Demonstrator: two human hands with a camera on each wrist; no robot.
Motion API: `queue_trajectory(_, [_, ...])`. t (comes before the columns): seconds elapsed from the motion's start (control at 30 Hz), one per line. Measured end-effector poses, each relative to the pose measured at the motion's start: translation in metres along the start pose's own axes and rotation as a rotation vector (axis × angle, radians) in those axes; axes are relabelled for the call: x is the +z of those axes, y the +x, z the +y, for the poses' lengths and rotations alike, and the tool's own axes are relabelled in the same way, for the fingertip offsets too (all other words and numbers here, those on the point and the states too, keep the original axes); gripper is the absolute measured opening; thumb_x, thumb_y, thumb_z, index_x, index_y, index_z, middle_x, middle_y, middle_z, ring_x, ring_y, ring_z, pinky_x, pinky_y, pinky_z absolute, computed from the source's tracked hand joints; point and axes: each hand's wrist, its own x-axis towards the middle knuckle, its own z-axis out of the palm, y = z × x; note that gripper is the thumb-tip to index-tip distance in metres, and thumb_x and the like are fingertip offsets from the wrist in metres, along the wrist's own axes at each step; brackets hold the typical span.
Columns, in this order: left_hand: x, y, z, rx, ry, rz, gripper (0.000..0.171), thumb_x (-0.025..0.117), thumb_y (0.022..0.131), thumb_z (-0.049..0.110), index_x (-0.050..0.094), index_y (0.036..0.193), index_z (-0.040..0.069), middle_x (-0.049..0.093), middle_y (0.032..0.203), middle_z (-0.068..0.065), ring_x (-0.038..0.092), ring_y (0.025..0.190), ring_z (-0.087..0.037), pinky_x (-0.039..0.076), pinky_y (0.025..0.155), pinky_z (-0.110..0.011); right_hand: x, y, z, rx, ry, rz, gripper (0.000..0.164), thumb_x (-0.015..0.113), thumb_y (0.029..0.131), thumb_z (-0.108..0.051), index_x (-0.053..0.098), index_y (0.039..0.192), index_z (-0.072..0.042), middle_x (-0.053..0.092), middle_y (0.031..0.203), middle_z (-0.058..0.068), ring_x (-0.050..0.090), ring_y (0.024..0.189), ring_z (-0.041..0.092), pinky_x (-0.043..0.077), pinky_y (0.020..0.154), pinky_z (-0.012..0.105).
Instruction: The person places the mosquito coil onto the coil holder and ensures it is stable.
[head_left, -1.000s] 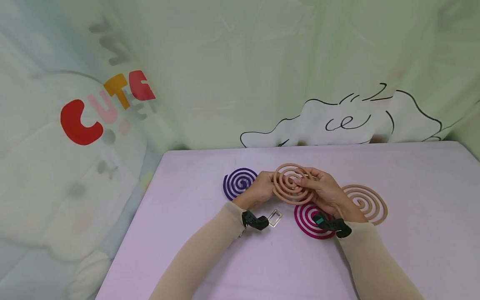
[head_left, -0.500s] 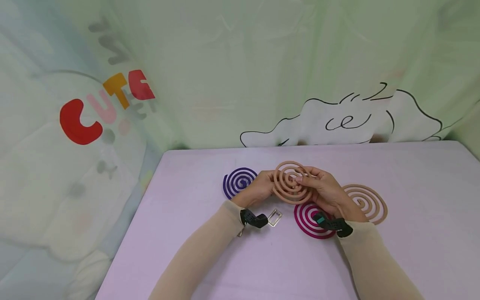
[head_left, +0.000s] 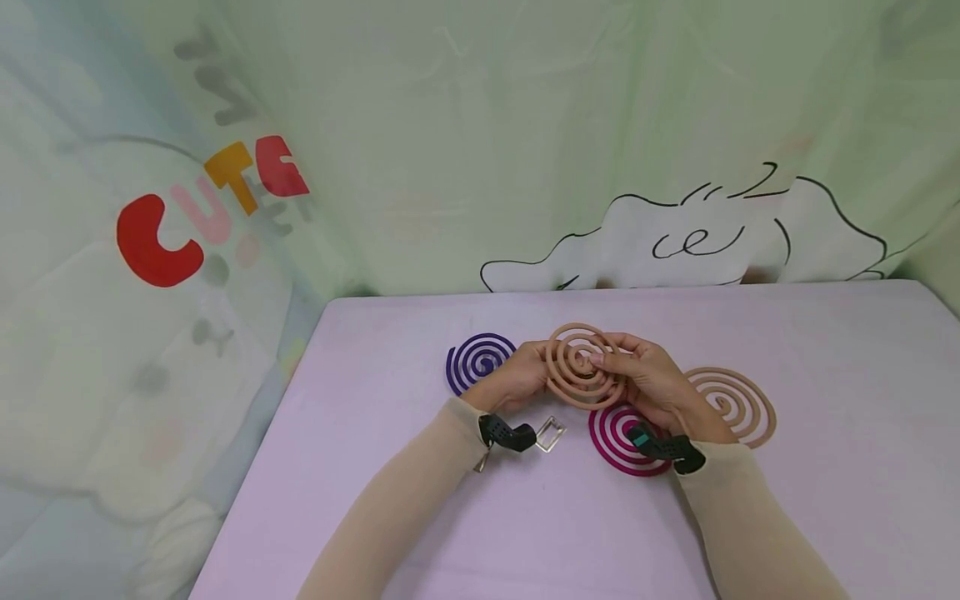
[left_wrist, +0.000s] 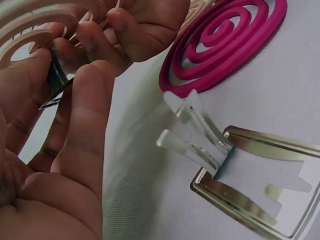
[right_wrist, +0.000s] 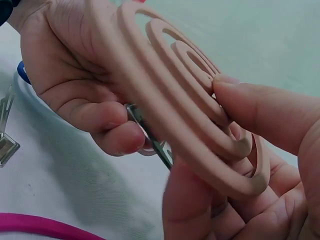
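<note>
Both hands meet at a tan mosquito coil (head_left: 551,385), raised and tilted over the table. My right hand (head_left: 656,383) pinches it, the thumb (right_wrist: 260,107) near its centre and other fingers behind. Beneath the coil, my left hand (head_left: 517,379) pinches a thin metal coil stand (left_wrist: 58,71) between thumb and fingers. In the right wrist view that stand (right_wrist: 159,150) reaches up to the coil's underside; the coil and fingers hide its upper end. Below the hands lies a magenta mosquito coil (head_left: 600,446), partly covered by the right wrist.
A blue-purple coil (head_left: 459,379) lies behind the left forearm, and another tan coil (head_left: 765,408) lies right of the right hand. A rectangular metal stand (head_left: 542,446), prongs bent up, rests between the wrists. Another small metal piece (head_left: 481,463) shows beside the left sleeve.
The held tan coil has shifted very slightly left and turned a little between the hands. Both hands keep their hold; the things on the table lie as before.
</note>
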Motion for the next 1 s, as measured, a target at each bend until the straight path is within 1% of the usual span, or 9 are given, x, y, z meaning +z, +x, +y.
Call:
queue_trajectory(0.17, [-0.0017,0.0009,0.0004,-0.024,-0.1,-0.058,0.028,0.054,0.102,-0.007,0.06,0.129,-0.012,0.064,0.085,0.0,0.059,0.071,-0.007,0.051,0.062,-0.017,0.0023,-0.0003,-0.0014,-0.013,-0.017,0.004,0.023,0.064,0.102,-0.002,0.056,0.123,-0.006,0.075,0.09,0.003,0.069,0.071,0.009,0.06,0.061,0.024])
queue_trajectory(0.23, [-0.0021,0.0003,0.0014,-0.032,-0.121,-0.075,0.03,0.052,0.102,-0.008,0.058,0.132,-0.012,0.065,0.089,-0.001,0.062,0.075,-0.007,0.054,0.066,-0.018,0.003,-0.0006,-0.0017,-0.013,-0.02,0.007,0.024,0.064,0.102,-0.002,0.054,0.124,-0.005,0.074,0.09,0.002,0.069,0.071,0.01,0.06,0.061,0.023])
queue_trajectory(0.33, [-0.003,-0.0009,0.0026,-0.044,-0.123,-0.087,0.032,0.051,0.103,-0.008,0.056,0.134,-0.012,0.065,0.09,0.0,0.062,0.076,-0.007,0.054,0.067,-0.018,0.0039,-0.001,-0.0019,-0.009,-0.023,0.005,0.026,0.064,0.102,-0.003,0.052,0.126,-0.004,0.073,0.09,0.003,0.068,0.071,0.01,0.059,0.061,0.024])
queue_trajectory(0.47, [-0.0036,-0.0016,0.0027,-0.048,-0.125,-0.114,0.031,0.049,0.105,-0.006,0.054,0.134,-0.013,0.065,0.09,0.0,0.063,0.077,-0.006,0.055,0.068,-0.018,0.0045,-0.0016,-0.0019,-0.007,-0.036,-0.01,0.027,0.064,0.103,-0.003,0.051,0.127,-0.004,0.073,0.088,0.003,0.068,0.07,0.01,0.059,0.06,0.024])
queue_trajectory(0.73, [-0.0047,-0.0025,0.0014,-0.038,-0.132,-0.171,0.023,0.047,0.106,-0.005,0.055,0.125,-0.013,0.063,0.09,-0.001,0.062,0.079,-0.007,0.055,0.07,-0.019,0.0053,-0.0024,-0.0009,-0.023,-0.047,-0.044,0.02,0.064,0.102,-0.002,0.057,0.121,-0.005,0.073,0.087,0.003,0.067,0.069,0.009,0.058,0.057,0.023])
queue_trajectory(1.0, [-0.009,-0.0053,0.0028,-0.037,-0.17,-0.236,0.018,0.043,0.106,-0.007,0.054,0.12,-0.009,0.062,0.091,0.0,0.06,0.081,-0.007,0.054,0.071,-0.019,0.0078,-0.0007,-0.0025,-0.016,-0.08,-0.08,0.026,0.063,0.103,-0.002,0.052,0.126,-0.001,0.073,0.091,0.003,0.069,0.071,0.009,0.06,0.061,0.025])
